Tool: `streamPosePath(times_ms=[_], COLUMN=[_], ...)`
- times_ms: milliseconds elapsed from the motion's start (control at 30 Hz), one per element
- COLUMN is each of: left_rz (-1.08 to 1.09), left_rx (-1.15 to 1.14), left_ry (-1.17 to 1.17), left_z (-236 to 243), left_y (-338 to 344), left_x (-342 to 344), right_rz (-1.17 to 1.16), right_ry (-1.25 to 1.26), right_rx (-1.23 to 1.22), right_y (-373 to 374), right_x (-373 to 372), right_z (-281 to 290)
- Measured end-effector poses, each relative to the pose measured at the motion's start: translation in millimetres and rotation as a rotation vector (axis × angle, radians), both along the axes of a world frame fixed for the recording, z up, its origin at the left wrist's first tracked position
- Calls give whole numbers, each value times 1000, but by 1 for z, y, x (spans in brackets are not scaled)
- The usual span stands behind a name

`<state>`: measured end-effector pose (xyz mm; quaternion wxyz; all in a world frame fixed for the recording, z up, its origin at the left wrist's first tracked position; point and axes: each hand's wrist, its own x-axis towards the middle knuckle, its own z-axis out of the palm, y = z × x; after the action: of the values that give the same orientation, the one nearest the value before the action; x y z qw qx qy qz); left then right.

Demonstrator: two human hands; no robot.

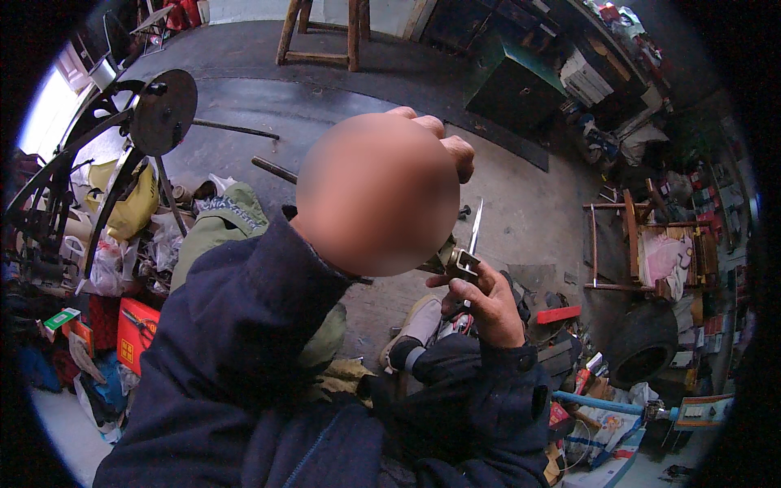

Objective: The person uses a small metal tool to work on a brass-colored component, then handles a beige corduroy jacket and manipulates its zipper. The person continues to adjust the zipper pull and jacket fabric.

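My left hand (378,195) is raised close in the middle, its back smeared by a round blurred patch. Its fingers curl over at the far side, and what they close on is hidden. From behind this hand, a dark metal rod (274,169) sticks out to the left. Just below and right of it, my right hand (492,307) pinches a small squared metal bracket-like piece (460,264) between thumb and fingers. A slim, pointed bright metal strip (477,224) rises from beside that piece. Whether rod, piece and strip are joined I cannot tell.
On the left stands a black metal machine with a round disc (164,112), bags beneath it. A wooden stool (321,57) is at the back, a green box (514,88) back right. To the right are a low chair (630,244), a tyre (644,346) and a red block (558,314).
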<state>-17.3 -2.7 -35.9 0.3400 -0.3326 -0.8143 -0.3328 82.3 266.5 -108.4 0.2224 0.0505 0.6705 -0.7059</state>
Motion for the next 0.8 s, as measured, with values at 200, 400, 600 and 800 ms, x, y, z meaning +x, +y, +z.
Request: streamPosePath(times_ms=[200,400,600,800], left_rz=[44,55,39,40], left_rx=[-81,-88,-101,-98], left_ry=[-116,-144,-161,-177], left_z=[7,10,13,12], left_y=[-3,-4,-4,-4], left_x=[9,9,11,10], right_rz=[-73,-84,-128,-140], right_ry=[203,252,378,126], right_rx=[119,187,220,7], right_y=[-12,-10,-12,-2], right_x=[3,5,3,4], right_z=[-11,-14,-9,7])
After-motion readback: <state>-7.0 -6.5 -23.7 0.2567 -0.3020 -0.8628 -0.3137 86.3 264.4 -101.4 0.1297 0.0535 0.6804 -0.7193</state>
